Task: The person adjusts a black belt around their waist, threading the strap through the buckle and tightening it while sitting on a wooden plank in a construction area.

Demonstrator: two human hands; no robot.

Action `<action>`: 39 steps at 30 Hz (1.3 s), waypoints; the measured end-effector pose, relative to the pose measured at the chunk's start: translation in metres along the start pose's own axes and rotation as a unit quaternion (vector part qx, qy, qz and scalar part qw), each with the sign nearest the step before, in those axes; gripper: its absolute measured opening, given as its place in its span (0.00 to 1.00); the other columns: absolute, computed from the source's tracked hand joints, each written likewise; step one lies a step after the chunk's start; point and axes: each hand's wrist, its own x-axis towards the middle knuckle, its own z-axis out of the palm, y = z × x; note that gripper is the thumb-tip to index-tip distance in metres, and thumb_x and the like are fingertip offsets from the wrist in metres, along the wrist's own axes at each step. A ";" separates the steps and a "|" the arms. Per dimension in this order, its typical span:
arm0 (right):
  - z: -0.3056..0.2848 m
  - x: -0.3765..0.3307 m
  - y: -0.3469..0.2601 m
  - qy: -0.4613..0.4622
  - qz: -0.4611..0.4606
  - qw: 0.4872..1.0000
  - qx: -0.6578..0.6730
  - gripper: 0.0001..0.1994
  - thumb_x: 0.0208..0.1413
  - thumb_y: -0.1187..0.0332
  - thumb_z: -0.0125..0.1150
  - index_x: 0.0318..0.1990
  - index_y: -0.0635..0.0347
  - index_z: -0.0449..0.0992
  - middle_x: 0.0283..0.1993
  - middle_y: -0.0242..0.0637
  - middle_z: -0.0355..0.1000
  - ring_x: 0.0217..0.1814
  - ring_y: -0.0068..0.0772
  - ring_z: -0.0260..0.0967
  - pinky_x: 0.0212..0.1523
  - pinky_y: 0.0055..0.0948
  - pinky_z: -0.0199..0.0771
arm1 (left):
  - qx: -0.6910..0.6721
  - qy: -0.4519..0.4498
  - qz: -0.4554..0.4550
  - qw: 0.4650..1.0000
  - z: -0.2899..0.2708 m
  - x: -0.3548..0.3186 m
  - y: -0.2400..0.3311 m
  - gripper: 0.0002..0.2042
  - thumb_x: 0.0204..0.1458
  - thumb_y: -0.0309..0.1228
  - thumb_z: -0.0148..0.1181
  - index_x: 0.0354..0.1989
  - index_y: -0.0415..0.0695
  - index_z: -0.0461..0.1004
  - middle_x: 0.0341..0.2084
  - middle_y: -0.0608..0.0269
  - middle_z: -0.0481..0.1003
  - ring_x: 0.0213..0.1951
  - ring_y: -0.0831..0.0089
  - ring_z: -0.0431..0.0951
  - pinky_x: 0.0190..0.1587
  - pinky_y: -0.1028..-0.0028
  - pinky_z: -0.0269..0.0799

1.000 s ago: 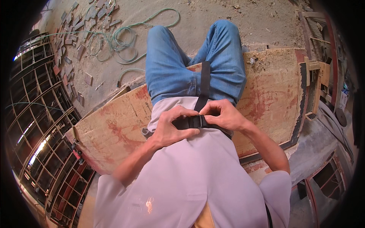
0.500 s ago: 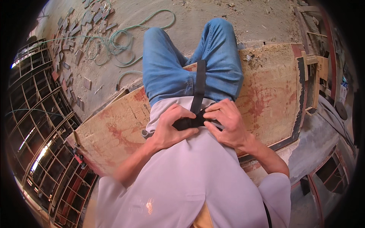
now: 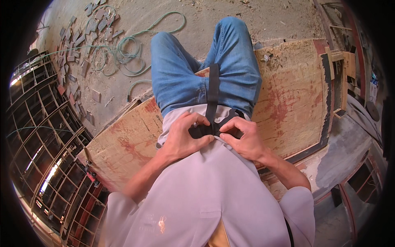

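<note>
Far left: coiled green hose point(image 3: 123, 53) on the dusty concrete. Left hand point(image 3: 183, 138) is pinched closed on the black plastic waist buckle point(image 3: 205, 131) at the belly; right hand point(image 3: 242, 140) is clamped on its other side. Black webbing strap point(image 3: 213, 92) hangs between the legs. Risk: halves misalign, fingers slip, buckle seats only partly.

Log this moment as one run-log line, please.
left hand: grips black buckle at waist | right hand: grips same buckle | black strap: hangs between legs | standing on plywood board
</note>
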 end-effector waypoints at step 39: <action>-0.001 0.031 0.003 -0.018 0.056 0.998 -0.020 0.14 0.60 0.65 0.67 0.31 0.71 0.82 0.27 0.37 0.79 0.30 0.21 0.72 0.34 0.28 0.73 | -0.221 -0.283 -0.080 0.930 -0.037 0.035 -0.050 0.28 0.49 0.17 0.68 0.59 0.40 0.67 0.47 0.62 0.78 0.52 0.77 0.75 0.58 0.73 0.70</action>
